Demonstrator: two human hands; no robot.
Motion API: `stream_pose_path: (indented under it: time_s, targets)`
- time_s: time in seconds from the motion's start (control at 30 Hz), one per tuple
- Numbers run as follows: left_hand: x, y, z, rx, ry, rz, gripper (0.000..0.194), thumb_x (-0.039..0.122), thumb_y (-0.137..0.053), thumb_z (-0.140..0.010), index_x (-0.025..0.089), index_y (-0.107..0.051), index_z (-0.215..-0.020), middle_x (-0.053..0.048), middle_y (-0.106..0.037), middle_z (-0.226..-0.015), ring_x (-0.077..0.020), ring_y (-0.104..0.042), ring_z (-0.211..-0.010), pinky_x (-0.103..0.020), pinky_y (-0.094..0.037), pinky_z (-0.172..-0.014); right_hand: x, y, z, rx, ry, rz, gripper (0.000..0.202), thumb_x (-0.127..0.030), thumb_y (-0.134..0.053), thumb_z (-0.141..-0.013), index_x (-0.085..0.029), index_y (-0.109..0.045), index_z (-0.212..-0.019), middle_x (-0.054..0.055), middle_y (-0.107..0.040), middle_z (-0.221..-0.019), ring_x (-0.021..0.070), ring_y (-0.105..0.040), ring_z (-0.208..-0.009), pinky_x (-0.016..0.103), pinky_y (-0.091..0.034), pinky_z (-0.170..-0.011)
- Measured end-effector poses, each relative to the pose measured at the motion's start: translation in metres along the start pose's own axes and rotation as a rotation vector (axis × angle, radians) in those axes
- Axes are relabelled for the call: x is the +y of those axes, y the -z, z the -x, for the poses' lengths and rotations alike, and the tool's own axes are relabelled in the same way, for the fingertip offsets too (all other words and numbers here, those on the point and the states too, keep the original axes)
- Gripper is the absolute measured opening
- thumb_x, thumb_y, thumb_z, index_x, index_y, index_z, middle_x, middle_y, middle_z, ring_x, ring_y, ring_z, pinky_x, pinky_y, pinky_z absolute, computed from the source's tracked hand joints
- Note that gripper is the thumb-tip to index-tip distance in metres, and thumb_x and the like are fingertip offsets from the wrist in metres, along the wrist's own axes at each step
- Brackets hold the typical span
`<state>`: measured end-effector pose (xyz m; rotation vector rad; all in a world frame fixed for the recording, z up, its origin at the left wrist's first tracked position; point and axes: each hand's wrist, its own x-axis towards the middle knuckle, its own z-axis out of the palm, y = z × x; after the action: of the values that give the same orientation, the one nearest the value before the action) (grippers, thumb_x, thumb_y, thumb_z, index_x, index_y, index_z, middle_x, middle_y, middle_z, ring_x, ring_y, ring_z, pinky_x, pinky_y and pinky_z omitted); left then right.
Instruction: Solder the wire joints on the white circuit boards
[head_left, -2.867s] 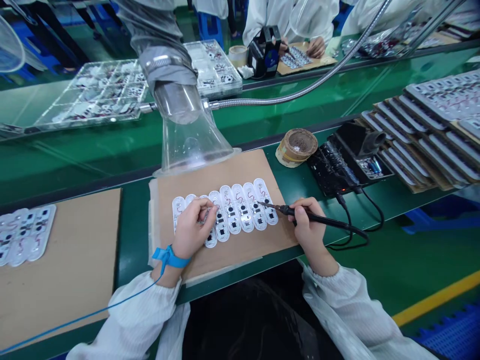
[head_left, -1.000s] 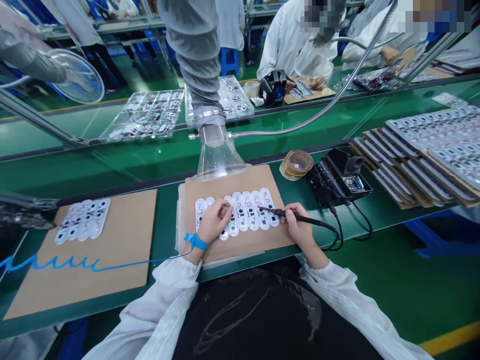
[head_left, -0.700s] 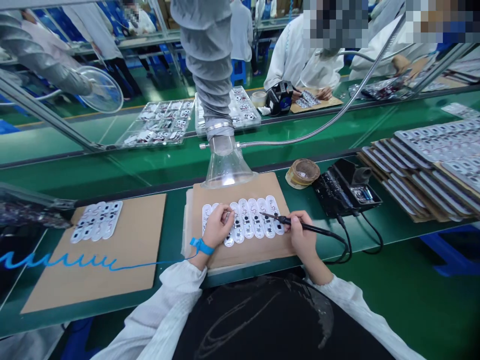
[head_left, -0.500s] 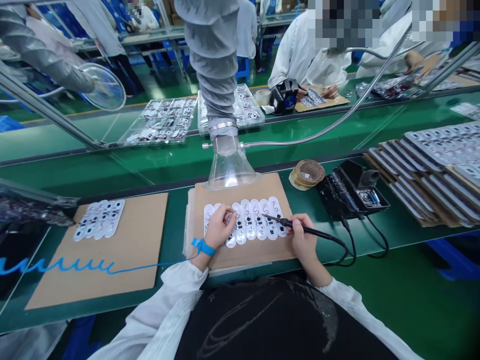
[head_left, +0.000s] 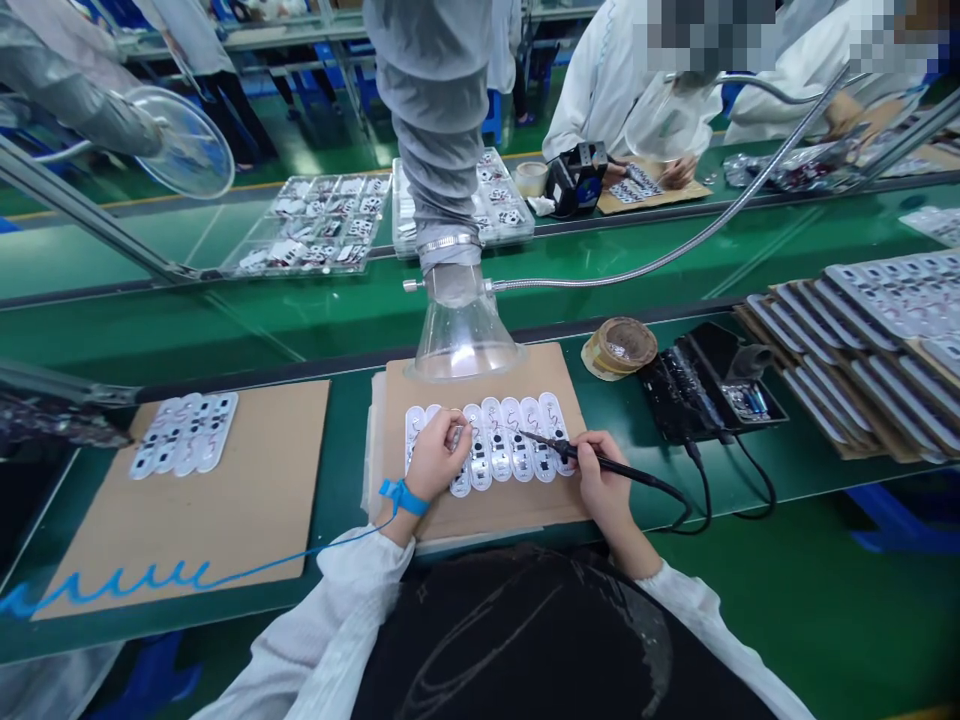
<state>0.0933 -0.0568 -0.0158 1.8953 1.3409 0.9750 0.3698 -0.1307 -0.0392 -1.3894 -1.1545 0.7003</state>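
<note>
So on the left of the green surface (head_left: 349,420) there's a left cardboard sheet (head_left: 195,530) with a smaller panel of white boards (head_left: 184,435) near its far edge. A coiled blue cord (head_left: 142,577) runs across the sheet's near end to a blue wrist strap (head_left: 405,497), probably there to ground static.

The left hand (head_left: 442,452) covers the left part of the pill-shaped board panel (head_left: 519,463), which lies flat on a middle cardboard sheet (head_left: 487,515) between the surface's near and far edges. Its fingers are bunched up; I can't tell if they're closed on anything. Might be steadying the panel, idk.

The clear fume funnel (head_left: 463,335) hangs at that sheet's far edge, mouth down, presumably to catch smoke while staying clear of the hands.

The right hand (head_left: 606,487) has a soldering iron (head_left: 561,448) in a pen-style grip, tip pointing left at the boards (touching or just above, can't say). I'd guess that's for fine control.

Further right, a tape roll (head_left: 619,348) and black soldering station (head_left: 701,385) sit toward the far edge, handy but out of the elbow's way. A cardboard-layered stack of panels (head_left: 847,370) fills the far right.
</note>
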Motion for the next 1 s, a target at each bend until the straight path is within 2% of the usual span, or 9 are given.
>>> stream_pose_path:
  time_s: [0.33,0.57,0.83,1.0]
  targets:
    - [-0.002,-0.002,0.0,0.013,-0.068,0.007,0.008,0.024,-0.057,-0.102,0.021,-0.058,-0.094,0.005,-0.042,-0.074,-0.0137,-0.044,-0.063,-0.029,-0.036,-0.064,0.003,0.002,0.001,-0.02,-0.016,0.02,0.024,-0.044,-0.062,-0.105,-0.024,-0.068,-0.094,0.0,-0.065,-0.07,0.0186,-0.062,-0.059,0.032,-0.051,-0.057]
    - [0.001,-0.001,-0.001,0.009,-0.13,-0.001,0.008,0.021,-0.058,-0.101,0.021,-0.058,-0.093,0.005,-0.042,-0.073,-0.0135,-0.042,-0.062,-0.028,-0.035,-0.063,0.003,0.001,0.001,-0.007,-0.027,0.012,0.024,-0.045,-0.063,-0.104,-0.024,-0.069,-0.094,0.0,-0.065,-0.069,0.0188,-0.062,-0.058,0.031,-0.051,-0.055]
    - [0.0,-0.001,0.0,0.056,-0.14,0.008,0.008,0.021,-0.057,-0.102,0.021,-0.057,-0.094,0.005,-0.04,-0.074,-0.0128,-0.043,-0.062,-0.027,-0.035,-0.062,-0.004,0.003,0.001,0.07,-0.016,-0.003,0.027,-0.047,-0.059,-0.106,-0.024,-0.066,-0.093,-0.001,-0.065,-0.068,0.018,-0.062,-0.057,0.03,-0.052,-0.055]
    - [0.0,-0.001,0.0,0.064,-0.154,0.007,0.01,0.02,-0.057,-0.102,0.021,-0.055,-0.092,0.006,-0.038,-0.073,-0.0124,-0.042,-0.062,-0.027,-0.035,-0.062,-0.008,-0.002,0.0,0.035,0.003,0.002,0.026,-0.045,-0.061,-0.106,-0.024,-0.067,-0.092,-0.001,-0.064,-0.068,0.0178,-0.062,-0.057,0.03,-0.052,-0.055]
